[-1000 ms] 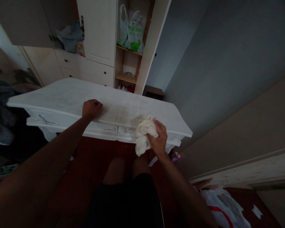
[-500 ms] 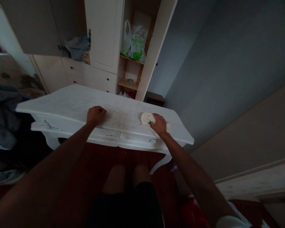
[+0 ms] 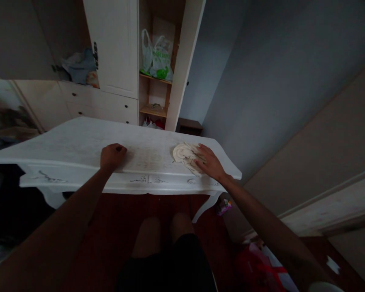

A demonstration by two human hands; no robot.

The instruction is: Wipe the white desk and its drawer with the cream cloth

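A white table (image 3: 79,140) with carved drawer fronts stands before me, its top smudged with grey near the middle. My left hand (image 3: 113,156) rests on the top as a loose fist, with nothing visible in it. On the right half lies a crumpled cream cloth (image 3: 185,155). My right hand (image 3: 211,162) is at the cloth's right side, fingers spread and touching its edge, no longer wrapped round it.
Behind the table stands a white wardrobe (image 3: 118,48) with open doors; plastic bags (image 3: 162,61) sit on its shelf. A grey wall is at the right. A red bag (image 3: 252,267) and a small pink box (image 3: 224,207) are on the floor.
My right hand has opened from its grip on the cloth, and the cloth lies more spread out. The view has shifted, so the wardrobe and table appear further left. My left hand remains closed.
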